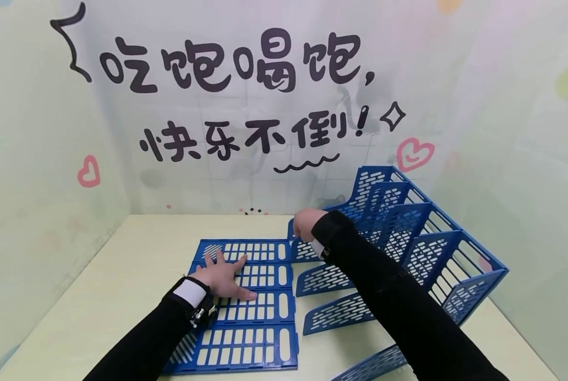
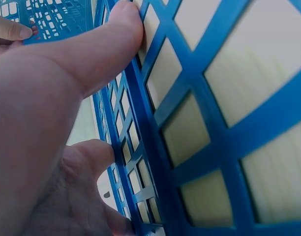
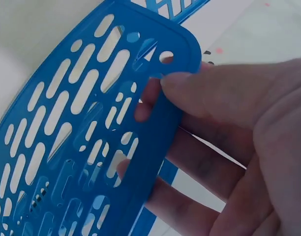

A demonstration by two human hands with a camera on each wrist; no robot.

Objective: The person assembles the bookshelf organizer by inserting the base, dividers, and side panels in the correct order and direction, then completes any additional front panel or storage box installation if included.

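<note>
Several blue perforated panels joined edge to edge form a flat base (image 1: 248, 323) on the table. My left hand (image 1: 223, 279) lies spread over these panels, its thumb and fingers stretched out on the grid. To the right stands a blue plastic file rack (image 1: 448, 254) with several upright slotted dividers. My right hand (image 1: 307, 224) pinches the front corner of the far divider (image 3: 84, 93), thumb on one face and fingers behind, fingertips showing through the slots. In the left wrist view the grid bars (image 2: 190, 64) run close past my left thumb.
Nearer dividers (image 1: 336, 312) jut leftward from the rack, one low at the front edge below my right sleeve (image 1: 388, 280). The pale table (image 1: 98, 307) meets a printed wall sheet (image 1: 264, 185) with dark lettering at the back.
</note>
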